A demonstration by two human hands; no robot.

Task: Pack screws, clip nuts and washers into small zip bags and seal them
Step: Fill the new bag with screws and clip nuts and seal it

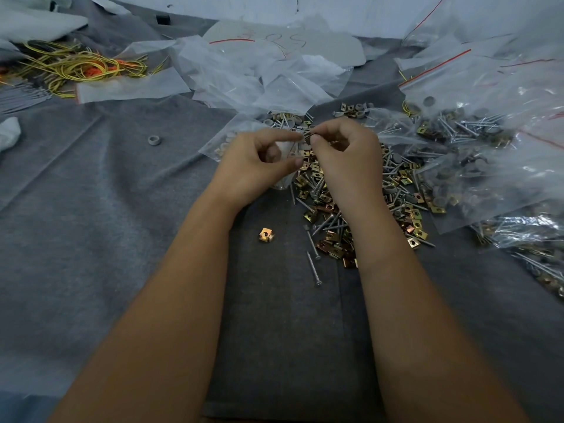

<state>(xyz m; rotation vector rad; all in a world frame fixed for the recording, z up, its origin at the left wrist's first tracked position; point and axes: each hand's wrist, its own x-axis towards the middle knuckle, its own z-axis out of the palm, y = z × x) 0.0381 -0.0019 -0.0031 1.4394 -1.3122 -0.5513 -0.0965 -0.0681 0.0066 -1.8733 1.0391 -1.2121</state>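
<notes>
Two bare forearms reach from the near edge across a grey cloth toward the work. Left hand: thumb and forefinger curled and pinching the mouth of a small clear bag, which it holds up over the far-left edge of the loose pile. Right hand: fingertips pressed together on a few screws, held at the bag's mouth; whether their tips are already inside cannot be told. Loose pile: screws, brass-coloured clip nuts and grey washers, mixed, lying under and to the right of the right wrist. One clip nut lies apart on the cloth, left of the pile; a single washer lies well apart, further left. Right side: filled bags heaped together, holding the same three parts, which suggests much packing is done. Beyond the hands: empty bags in a loose heap. Far left: a tangle of yellow wire. Judged stage: mid-task, with the bag in hand being loaded and unsealed; the sizeable pile and the spare bags indicate many more to fill.
</notes>
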